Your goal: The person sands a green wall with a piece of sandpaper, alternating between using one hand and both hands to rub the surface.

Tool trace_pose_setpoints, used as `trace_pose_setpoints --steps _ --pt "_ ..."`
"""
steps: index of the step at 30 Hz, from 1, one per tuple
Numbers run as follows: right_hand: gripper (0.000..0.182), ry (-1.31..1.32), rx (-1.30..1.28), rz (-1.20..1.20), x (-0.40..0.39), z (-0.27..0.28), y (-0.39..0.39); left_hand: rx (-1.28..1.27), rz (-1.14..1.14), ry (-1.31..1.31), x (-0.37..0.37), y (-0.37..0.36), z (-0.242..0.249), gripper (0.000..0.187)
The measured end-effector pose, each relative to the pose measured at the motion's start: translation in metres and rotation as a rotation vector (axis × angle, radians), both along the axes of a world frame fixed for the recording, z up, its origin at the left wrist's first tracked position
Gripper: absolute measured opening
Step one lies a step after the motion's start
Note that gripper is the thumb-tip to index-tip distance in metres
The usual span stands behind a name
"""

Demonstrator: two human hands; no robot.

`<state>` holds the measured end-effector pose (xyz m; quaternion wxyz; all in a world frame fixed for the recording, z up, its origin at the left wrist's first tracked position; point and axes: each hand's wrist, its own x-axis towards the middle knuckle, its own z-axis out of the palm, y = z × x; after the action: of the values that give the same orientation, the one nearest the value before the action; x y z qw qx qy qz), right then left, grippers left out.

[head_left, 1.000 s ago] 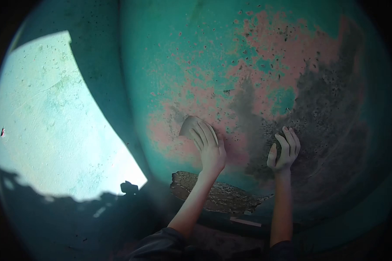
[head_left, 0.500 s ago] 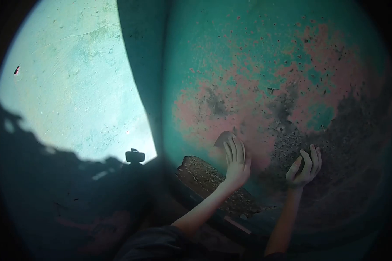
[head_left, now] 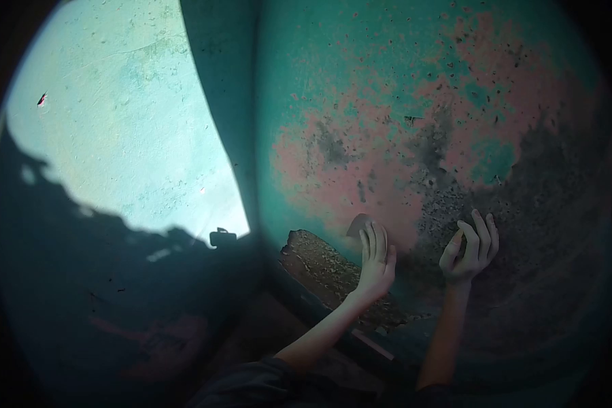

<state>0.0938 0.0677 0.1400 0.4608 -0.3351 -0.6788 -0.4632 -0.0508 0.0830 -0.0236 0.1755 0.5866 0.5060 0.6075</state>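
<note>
My left hand [head_left: 377,262] lies with its fingers stretched over a thin grey-brown piece of sandpaper [head_left: 358,224], pressing it to a worn green panel [head_left: 306,61]. The sandpaper's rounded edge shows beyond the fingertips; the rest is hidden beneath the hand. Around it the paint gives way to a smooth pinkish layer [head_left: 381,180]. To the right, my right hand [head_left: 469,250] holds nothing, its fingers apart and slightly curled, close against a dark grey pitted area [head_left: 445,211]. A rough brown patch with ragged edges [head_left: 323,267] sits just below and left of my left hand.
On the left is a pale, sunlit surface [head_left: 129,129] with shadow across its lower part. A dark vertical corner [head_left: 245,122] separates it from the green panel. Along the panel's bottom runs a dark edge with a light strip [head_left: 372,344].
My left hand has slid a little downward over the panel with the sandpaper. The view has tilted slightly down, and my right hand stays near the same grey area.
</note>
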Motion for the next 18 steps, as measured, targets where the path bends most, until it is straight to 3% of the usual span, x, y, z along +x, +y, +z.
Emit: trace_pose_setpoints --steps 1,2,5,8,10,12,14,16,18 --pt "0.019 -0.007 -0.003 0.016 0.001 0.0 -0.001 -0.046 -0.051 -0.013 0.008 -0.006 0.0 0.068" --pt "0.018 -0.004 -0.011 0.023 0.002 -0.001 -0.001 0.053 0.018 -0.06 0.002 0.006 0.001 0.068" --pt "0.017 -0.013 -0.018 0.037 0.005 -0.003 0.001 0.034 0.057 -0.176 -0.058 0.039 0.036 0.067" --pt "0.017 -0.012 -0.019 0.038 0.003 -0.002 -0.002 0.038 0.153 -0.226 -0.08 0.059 0.037 0.067" --pt "0.018 -0.008 -0.022 0.047 0.001 -0.001 -0.002 0.013 0.165 -0.209 -0.058 0.051 0.017 0.066" --pt "0.018 -0.001 -0.012 0.049 0.001 -0.002 -0.001 0.027 0.023 -0.133 -0.003 0.011 -0.014 0.066" --pt "0.019 -0.019 -0.017 0.054 0.002 -0.001 -0.001 -0.003 0.005 -0.148 0.004 0.002 -0.013 0.066" --pt "0.019 -0.034 -0.025 0.047 0.005 -0.002 -0.002 0.004 0.014 -0.195 -0.004 0.009 -0.006 0.065" --pt "0.019 -0.047 -0.037 0.033 0.006 -0.003 -0.001 0.007 0.063 -0.235 -0.058 0.04 0.011 0.065"
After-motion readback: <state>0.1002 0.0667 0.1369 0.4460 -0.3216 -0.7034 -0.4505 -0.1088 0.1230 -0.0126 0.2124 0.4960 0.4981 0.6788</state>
